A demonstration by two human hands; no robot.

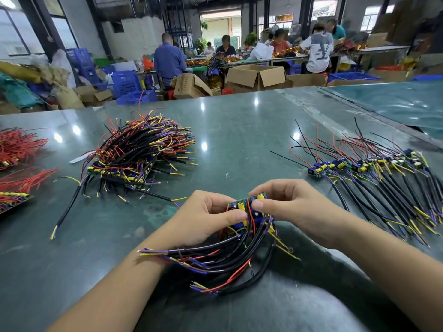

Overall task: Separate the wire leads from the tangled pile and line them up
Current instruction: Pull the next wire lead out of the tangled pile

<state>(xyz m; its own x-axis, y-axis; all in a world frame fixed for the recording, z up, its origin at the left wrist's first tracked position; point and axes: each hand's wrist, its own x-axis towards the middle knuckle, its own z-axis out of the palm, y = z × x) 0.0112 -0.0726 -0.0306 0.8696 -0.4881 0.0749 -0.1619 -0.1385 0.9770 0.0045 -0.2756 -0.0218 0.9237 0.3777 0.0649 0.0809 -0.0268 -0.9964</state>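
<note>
step in hand: looked like mid-separation to me. Both hands were up on a little strip of joined boards (248, 204), held just above the near edge of the surface (239, 130).
left hand grip: left hand (206, 215) had its thumb pressed on the strip's left end, fingers curled under, so clamped on the strip.
right hand grip: right hand (291, 207) pinched the right end the same way, thumb on top.
where the leads were: the held bunch of leads (215, 259) drooped from the strip toward the person's lap, fanning left. The tangled pile (141, 152) sat well apart on the left, the lined-up row (374, 173) off to the right.
next move: my guess, snap or peel one board free, then lay it at the near end of the row, wires pointing the same way. It'd need a firm two-sided pinch without yanking the thin wires.
materials: thick black sheathed cables, rubbery looking, with skinny red, yellow and purple wires poking out the ends. Small green boards with yellow and blue cylinder parts on them.
surface: dark green, glossy, throwing back the ceiling lights.
other stuff: red wire bundles (21, 144) at far left.
</note>
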